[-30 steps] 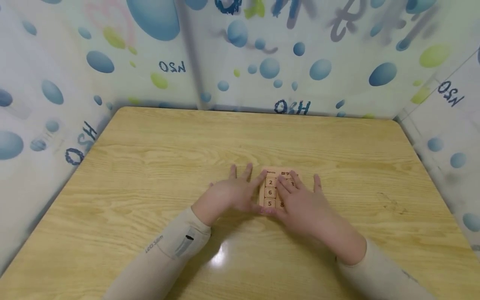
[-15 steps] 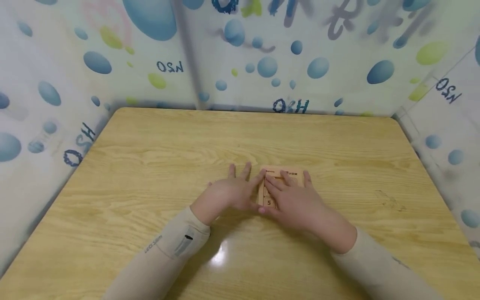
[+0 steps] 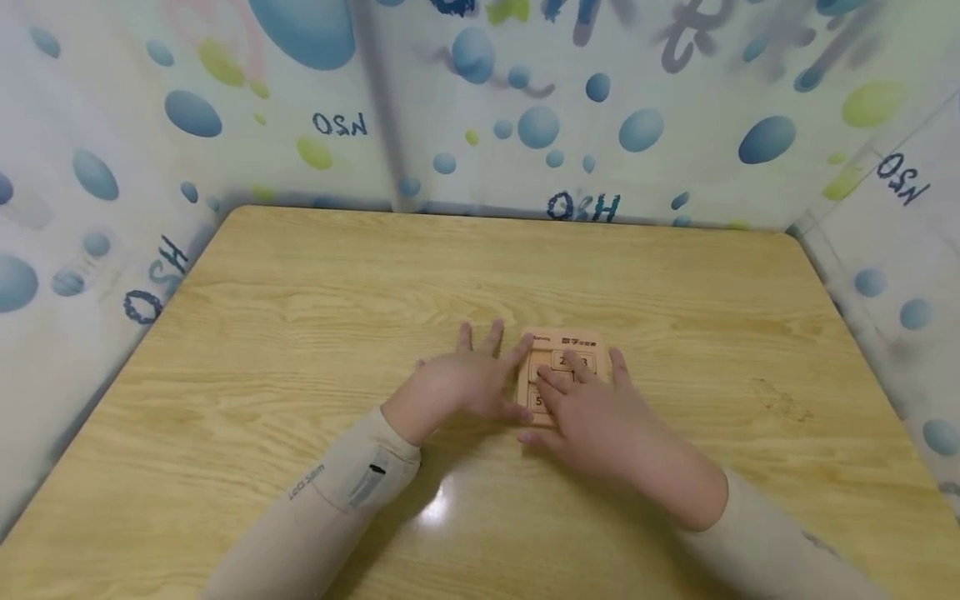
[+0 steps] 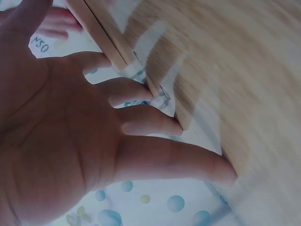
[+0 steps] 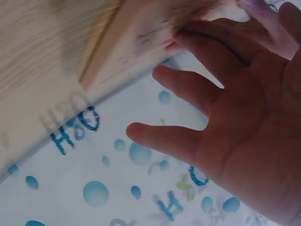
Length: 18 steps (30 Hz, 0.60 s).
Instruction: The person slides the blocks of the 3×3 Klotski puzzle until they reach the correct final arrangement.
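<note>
Puzzle: small square pale wooden sliding number puzzle [image 3: 564, 367] lies flat near the middle of the light wood-grain worktop [image 3: 300, 333], between both hands.
Left hand [image 3: 468, 387]: fingers spread and straight, lying flat on the worktop, index finger touching the puzzle's left edge; it pinches nothing.
Right hand [image 3: 592, 412]: fingers straight and loosely spread, resting on top of the puzzle, fingertips [image 3: 546, 377] pressing the number tiles; no curled grip.
Change: half a second ago the right hand covered nearly the whole top row; now it sits lower and the tiles marked 2 and 3 show beside each other, where a second ago the 2 stood at the top of the left column, above the 6.
Meaning: a tile seems to have been slid sideways, so the sliding work looks under way.
Hidden: most tiles lie under the right hand; only 2, 3 and part of a 5 can be read.
Wrist views: both are blurred, showing palms, the puzzle's edge [image 5: 127, 52] and a bubble-patterned backdrop [image 3: 525, 125].
</note>
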{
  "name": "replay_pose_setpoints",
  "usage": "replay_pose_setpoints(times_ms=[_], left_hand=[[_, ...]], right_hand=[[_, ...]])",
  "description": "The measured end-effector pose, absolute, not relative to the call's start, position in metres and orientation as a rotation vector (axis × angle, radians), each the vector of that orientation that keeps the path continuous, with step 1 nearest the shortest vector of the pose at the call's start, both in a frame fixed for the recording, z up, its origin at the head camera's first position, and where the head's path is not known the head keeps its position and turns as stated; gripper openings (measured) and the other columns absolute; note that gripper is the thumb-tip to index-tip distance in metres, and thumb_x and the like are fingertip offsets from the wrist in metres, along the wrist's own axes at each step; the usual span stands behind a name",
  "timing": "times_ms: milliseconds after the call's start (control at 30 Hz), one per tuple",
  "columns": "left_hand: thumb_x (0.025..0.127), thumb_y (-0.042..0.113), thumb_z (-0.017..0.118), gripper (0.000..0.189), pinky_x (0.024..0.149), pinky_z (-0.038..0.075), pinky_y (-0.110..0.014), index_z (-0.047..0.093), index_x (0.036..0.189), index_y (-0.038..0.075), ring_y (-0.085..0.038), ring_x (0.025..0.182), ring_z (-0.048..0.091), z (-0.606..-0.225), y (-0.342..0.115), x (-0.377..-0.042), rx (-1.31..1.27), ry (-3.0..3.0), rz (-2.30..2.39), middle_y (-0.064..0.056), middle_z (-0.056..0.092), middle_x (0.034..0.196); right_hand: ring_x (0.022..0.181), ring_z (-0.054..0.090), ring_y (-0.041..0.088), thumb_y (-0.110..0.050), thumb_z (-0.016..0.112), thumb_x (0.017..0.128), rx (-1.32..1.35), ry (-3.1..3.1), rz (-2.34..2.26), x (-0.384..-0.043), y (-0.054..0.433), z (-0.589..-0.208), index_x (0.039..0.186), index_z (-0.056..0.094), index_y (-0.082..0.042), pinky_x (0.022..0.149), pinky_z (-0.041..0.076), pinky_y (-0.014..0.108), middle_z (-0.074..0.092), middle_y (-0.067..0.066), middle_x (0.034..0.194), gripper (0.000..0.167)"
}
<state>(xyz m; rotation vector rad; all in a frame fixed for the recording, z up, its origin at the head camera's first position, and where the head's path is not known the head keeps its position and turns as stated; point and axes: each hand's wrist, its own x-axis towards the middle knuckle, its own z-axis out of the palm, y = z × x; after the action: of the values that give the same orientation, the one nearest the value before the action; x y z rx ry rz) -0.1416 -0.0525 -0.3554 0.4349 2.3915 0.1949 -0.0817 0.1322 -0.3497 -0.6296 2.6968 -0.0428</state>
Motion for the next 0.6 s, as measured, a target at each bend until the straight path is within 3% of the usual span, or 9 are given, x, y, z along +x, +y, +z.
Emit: replay_pose_setpoints(times_ms=[167,400,600], left_hand=[[0.09,0.071,0.071,0.11,0.105,0.019,-0.097,-0.003,0.169,0.049,-0.051,0.163,-0.015,-0.353,-0.051,-0.141,0.437,2.395,0.19,-0.001,-0.018,0.179],[0.091,0.07,0.071,0.11,0.105,0.016,-0.097,-0.003,0.169,0.048,-0.051,0.162,-0.016,-0.351,-0.051,-0.142,0.432,2.41,0.194,-0.001,-0.019,0.179],[0.09,0.074,0.069,0.111,0.105,0.017,-0.097,-0.004,0.169,0.049,-0.051,0.162,-0.016,-0.353,-0.052,-0.142,0.435,2.402,0.188,-0.002,-0.019,0.179]], right_hand=[[0.166,0.022,0.04,-0.069,0.048,0.105,-0.564,2.727,-0.009,-0.086,0.138,-0.35,0.163,0.046,-0.013,0.126,0.008,0.083,0.038,0.002,0.173,0.081],[0.161,0.034,0.04,-0.07,0.051,0.103,-0.592,2.743,-0.001,-0.07,0.141,-0.344,0.152,0.059,-0.008,0.124,0.01,0.085,0.051,0.01,0.165,0.079],[0.163,0.029,0.04,-0.068,0.05,0.105,-0.638,2.747,-0.131,-0.078,0.138,-0.351,0.159,0.051,-0.011,0.123,0.009,0.086,0.042,0.006,0.171,0.078]])
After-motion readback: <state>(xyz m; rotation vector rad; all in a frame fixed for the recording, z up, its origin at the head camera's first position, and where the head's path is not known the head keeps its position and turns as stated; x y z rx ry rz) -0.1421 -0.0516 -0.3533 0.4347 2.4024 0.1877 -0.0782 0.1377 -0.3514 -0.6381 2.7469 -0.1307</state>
